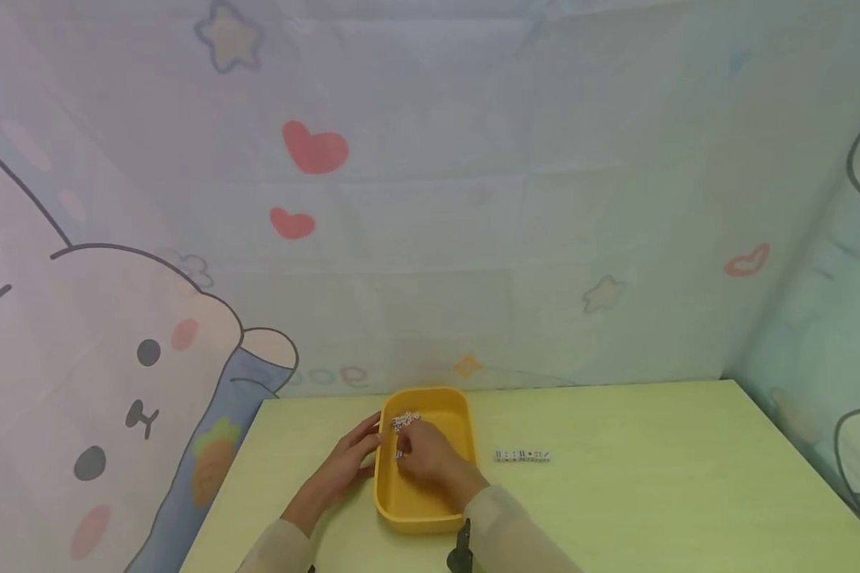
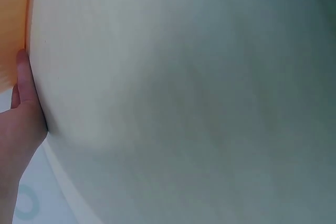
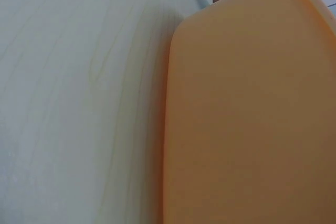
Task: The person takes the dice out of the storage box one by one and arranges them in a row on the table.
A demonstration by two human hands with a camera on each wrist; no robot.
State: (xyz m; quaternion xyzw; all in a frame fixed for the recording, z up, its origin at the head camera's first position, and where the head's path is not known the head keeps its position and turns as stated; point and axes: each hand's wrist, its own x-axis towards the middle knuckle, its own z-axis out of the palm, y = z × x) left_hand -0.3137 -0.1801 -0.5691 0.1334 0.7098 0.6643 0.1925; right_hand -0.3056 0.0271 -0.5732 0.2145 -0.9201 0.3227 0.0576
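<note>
A yellow plastic tray stands on the table. Inside, near its far left corner, lies a cluster of small white dice. My right hand reaches into the tray with curled fingers, pinching a white die at the fingertips; the back of the hand hides part of the tray floor. Against the tray's left side rests my left hand, its fingers extended along the wall. The left wrist view also has this hand at the tray's side, which looks orange there.
To the right of the tray, a short straight row of white dice lies on the pale yellow-green table. A printed cloth backdrop with hearts and a cartoon animal hangs behind the table's far edge.
</note>
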